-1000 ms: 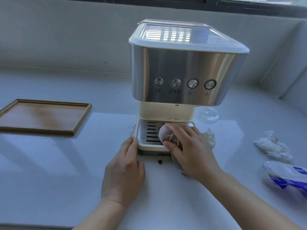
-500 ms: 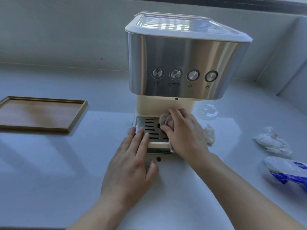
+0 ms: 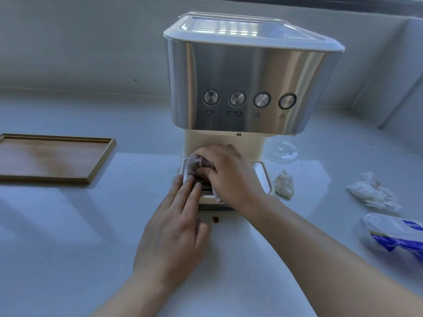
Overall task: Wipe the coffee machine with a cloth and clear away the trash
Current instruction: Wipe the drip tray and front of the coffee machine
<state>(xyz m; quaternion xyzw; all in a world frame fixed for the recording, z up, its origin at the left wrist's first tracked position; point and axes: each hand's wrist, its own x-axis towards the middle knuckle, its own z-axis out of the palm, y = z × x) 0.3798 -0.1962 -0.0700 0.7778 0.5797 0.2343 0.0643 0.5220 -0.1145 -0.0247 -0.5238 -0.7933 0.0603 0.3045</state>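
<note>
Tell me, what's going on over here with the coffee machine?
A person is wiping the drip tray of the coffee machine. The right hand grips a bunched cloth and presses it on the tray; the left hand lies flat, fingers resting on the tray's front edge. The trash is not yet cleared: a paper wad, a crumpled tissue, a blue-and-white wrapper and a clear lid lie on the counter to the right. A brown spot sits in front of the machine.

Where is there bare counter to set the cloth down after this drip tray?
Bare counter lies between the wooden tray and the coffee machine, and in front of the tray, left of the left hand. Right of the machine is crowded: clear lid, small tissue wad, larger crumpled tissue, blue-and-white wrapper.
</note>
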